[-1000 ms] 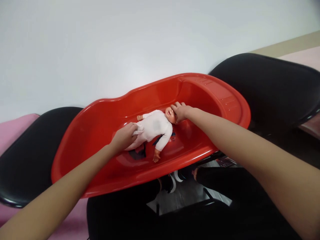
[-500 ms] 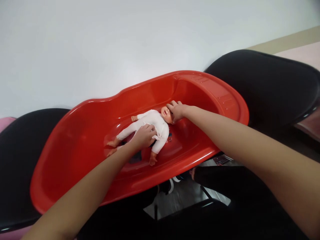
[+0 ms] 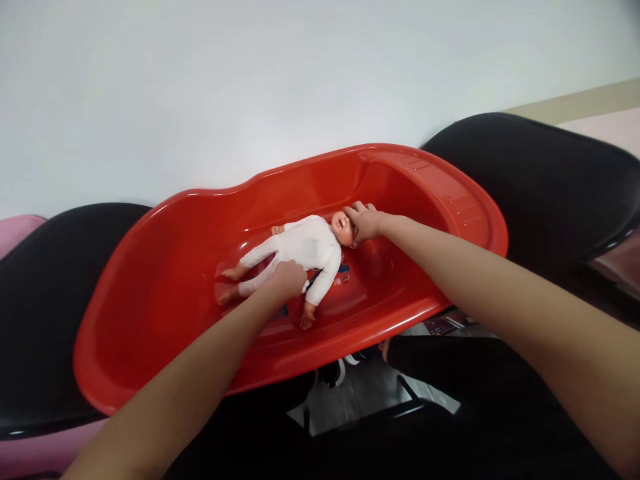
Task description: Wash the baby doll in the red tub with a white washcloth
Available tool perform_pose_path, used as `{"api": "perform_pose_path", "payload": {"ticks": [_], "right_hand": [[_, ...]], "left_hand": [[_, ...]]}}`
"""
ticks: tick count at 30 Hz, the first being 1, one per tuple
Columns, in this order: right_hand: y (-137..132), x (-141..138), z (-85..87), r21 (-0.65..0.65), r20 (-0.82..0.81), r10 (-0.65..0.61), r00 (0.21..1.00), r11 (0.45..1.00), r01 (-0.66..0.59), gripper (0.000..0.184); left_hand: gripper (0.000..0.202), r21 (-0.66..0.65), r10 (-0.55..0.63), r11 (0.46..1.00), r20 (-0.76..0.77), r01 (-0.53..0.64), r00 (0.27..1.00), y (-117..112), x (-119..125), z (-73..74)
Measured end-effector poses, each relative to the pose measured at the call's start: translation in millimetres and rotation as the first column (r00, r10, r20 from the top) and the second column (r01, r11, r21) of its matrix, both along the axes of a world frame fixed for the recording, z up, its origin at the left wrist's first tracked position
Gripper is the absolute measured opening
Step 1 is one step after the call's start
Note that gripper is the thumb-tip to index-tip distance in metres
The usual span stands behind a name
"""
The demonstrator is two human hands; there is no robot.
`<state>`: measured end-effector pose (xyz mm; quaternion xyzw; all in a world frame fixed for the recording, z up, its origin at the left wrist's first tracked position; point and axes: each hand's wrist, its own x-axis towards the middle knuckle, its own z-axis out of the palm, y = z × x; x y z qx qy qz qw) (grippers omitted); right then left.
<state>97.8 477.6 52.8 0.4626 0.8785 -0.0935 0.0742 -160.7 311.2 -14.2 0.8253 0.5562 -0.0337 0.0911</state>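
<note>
A baby doll point(image 3: 305, 245) in a white suit lies on its back in a red plastic baby tub point(image 3: 165, 267), head to the right. My right hand point(image 3: 364, 222) is curled around the doll's head. My left hand point(image 3: 287, 279) rests against the doll's near side at the waist, fingers bent and closed on the white cloth. Something dark lies under the doll beside that hand.
The tub rests across two black chair seats, one at left point(image 3: 45, 287) and one at right point(image 3: 540, 180). A white wall stands behind. Below the tub's front edge I see floor, chair legs and a shoe point(image 3: 345, 368). Pink surface shows at far left.
My left hand went from the doll's legs up to its chest, then slid down to its near side. The doll's legs are now uncovered. My right hand stayed on the head.
</note>
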Motion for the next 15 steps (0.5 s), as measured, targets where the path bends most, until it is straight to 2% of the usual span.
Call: {"api": "perform_pose_path", "payload": {"ticks": [2, 4, 7, 9, 11, 13, 15], "right_hand": [[-1.5, -0.1, 2.7, -0.010, 0.002, -0.010, 1.000, 1.000, 0.010, 0.114], [-2.7, -0.3, 4.7, -0.019, 0.005, -0.022, 1.000, 1.000, 0.022, 0.113], [-3.3, -0.3, 5.0, -0.023, 0.001, -0.030, 1.000, 0.999, 0.030, 0.116], [-3.1, 0.1, 3.6, -0.015, -0.006, -0.029, 1.000, 0.999, 0.029, 0.120], [-3.1, 0.4, 2.3, -0.002, -0.011, -0.024, 1.000, 1.000, 0.024, 0.123], [-4.0, 0.3, 2.6, 0.004, -0.010, -0.026, 1.000, 1.000, 0.026, 0.122], [-6.1, -0.3, 5.0, -0.004, -0.006, -0.031, 0.999, 0.999, 0.031, 0.121]], "left_hand": [[0.017, 0.033, 0.033, 0.999, -0.023, -0.033, 0.999, 3.0, 0.9, 9.2], [0.016, 0.123, 0.057, 0.991, -0.027, -0.053, 0.998, 3.8, 4.9, 24.5], [0.028, 0.285, 0.139, 0.942, 0.143, -0.176, 0.980, 0.1, 16.6, 48.2], [0.037, 0.344, 0.183, 0.898, 0.275, -0.274, 0.944, -3.3, 26.0, 57.2], [0.038, 0.353, 0.179, 0.881, 0.367, -0.315, 0.913, -5.8, 34.6, 58.8], [0.036, 0.319, 0.133, 0.902, 0.437, -0.292, 0.890, -7.1, 41.4, 54.5], [0.037, 0.272, 0.064, 0.937, 0.484, -0.219, 0.873, -8.0, 46.3, 47.0]]}}
